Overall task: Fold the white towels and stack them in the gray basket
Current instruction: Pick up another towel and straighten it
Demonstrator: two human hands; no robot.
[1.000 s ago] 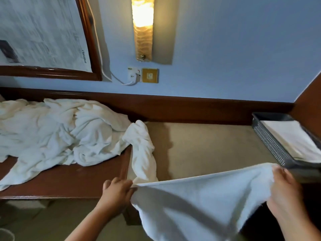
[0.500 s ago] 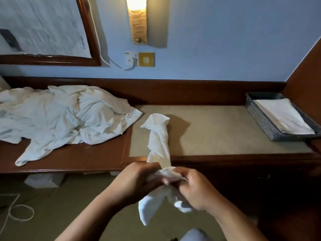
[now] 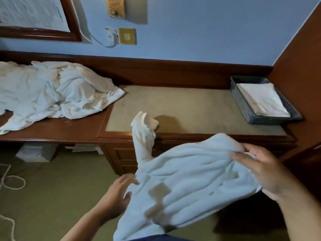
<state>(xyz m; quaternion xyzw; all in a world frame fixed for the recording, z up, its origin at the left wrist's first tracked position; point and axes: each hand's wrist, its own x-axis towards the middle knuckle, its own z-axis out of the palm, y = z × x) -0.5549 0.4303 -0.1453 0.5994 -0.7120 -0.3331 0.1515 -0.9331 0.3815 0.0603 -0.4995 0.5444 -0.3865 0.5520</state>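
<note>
The white towel [image 3: 191, 180] hangs spread between the two hands, off the desk [image 3: 191, 108] and in front of the person's body, which looks like the opening-out step before a first fold. Held in the air, the cloth can drop flat and its edges can be found. The right hand [image 3: 260, 167] has the upper right corner, with the cloth pinched between thumb and lightly bent fingers, so that side is lifted higher. The left hand [image 3: 119, 192] sits lower at the towel's near-left edge with its fingers reaching onto the cloth. Blur there hides whether they actually pinch it or only touch it. From between the hands a twisted tail of the same towel runs away from the left hand and up over the desk's front edge, where its end rests on the tan top. That part is still bunched and will need shaking out, I judge, before the halves can be matched. Beyond the right hand, at the far end of the desk beside the wooden side panel, stands the gray basket [image 3: 243, 105], and a folded towel [image 3: 260, 100] lies flat inside it, filling most of the floor. Beyond and outward of the left hand lies a rumpled pile of towels [image 3: 57, 91], not yet folded.
</note>
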